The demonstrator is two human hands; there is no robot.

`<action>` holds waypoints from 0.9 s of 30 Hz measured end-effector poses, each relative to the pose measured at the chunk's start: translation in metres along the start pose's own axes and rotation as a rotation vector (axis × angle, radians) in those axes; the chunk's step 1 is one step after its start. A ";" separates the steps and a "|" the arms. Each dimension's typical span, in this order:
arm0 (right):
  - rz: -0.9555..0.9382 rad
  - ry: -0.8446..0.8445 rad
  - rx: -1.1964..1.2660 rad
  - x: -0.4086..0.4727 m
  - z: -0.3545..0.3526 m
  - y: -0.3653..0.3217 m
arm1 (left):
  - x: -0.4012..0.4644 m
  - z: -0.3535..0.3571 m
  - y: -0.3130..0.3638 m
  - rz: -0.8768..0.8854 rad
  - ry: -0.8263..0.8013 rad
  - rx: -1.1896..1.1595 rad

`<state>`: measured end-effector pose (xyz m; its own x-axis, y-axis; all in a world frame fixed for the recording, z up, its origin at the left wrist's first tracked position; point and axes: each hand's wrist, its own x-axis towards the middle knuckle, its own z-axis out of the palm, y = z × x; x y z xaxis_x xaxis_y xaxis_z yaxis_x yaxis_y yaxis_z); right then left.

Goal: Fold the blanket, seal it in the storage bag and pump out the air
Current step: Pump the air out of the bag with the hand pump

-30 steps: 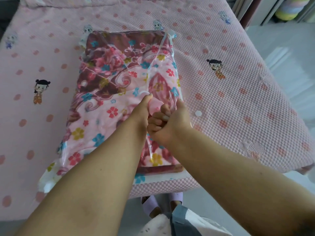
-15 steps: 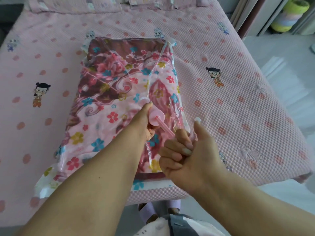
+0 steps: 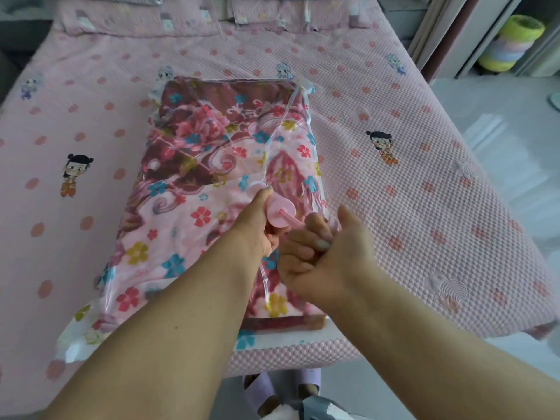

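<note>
Blanket (image 3: 194,183), floral pink and maroon, lies folded inside a clear storage bag (image 3: 306,122) flat on the bed (image 3: 424,207), near the bed's foot edge. Bag's white sealed strip (image 3: 291,336) runs along that edge, just overhanging at the near left corner.

Pink hand pump (image 3: 280,212) stands on the bag's top face, right of the blanket's middle. Its round end cap faces the camera; a thin pink rod (image 3: 295,222) runs out of the cap toward the person.

Left hand (image 3: 257,225) is wrapped around the pump body from the left, thumb up against the cap's far side. Right hand (image 3: 321,256) is closed in a fist on the rod's near end, thumb sticking up free; the handle itself is hidden inside the fingers. Both forearms reach in over the foot of the bed.

Bed cover is pink, bumpy, printed with dots and small cartoon figures. Pillows (image 3: 145,16) sit at the far end from the bag. Right of the bed, a stack of coloured rolls (image 3: 512,40) stands on the floor. Lilac slippers (image 3: 257,392) show below the bed's foot edge.
</note>
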<state>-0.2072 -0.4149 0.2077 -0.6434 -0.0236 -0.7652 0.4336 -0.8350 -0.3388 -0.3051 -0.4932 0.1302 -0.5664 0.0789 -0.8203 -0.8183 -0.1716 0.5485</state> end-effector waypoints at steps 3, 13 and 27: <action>-0.042 0.074 -0.091 0.029 0.019 -0.004 | -0.008 0.002 0.001 -0.034 -0.138 0.022; -0.018 0.034 -0.018 0.013 0.011 0.000 | -0.008 0.000 0.003 -0.019 -0.027 0.017; -0.126 0.072 -0.177 0.032 0.019 0.003 | -0.017 -0.002 0.000 -0.014 -0.147 0.086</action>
<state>-0.2382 -0.4287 0.1924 -0.6557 0.1196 -0.7455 0.4602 -0.7195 -0.5202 -0.2956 -0.4965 0.1437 -0.5576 0.2249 -0.7990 -0.8282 -0.0857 0.5538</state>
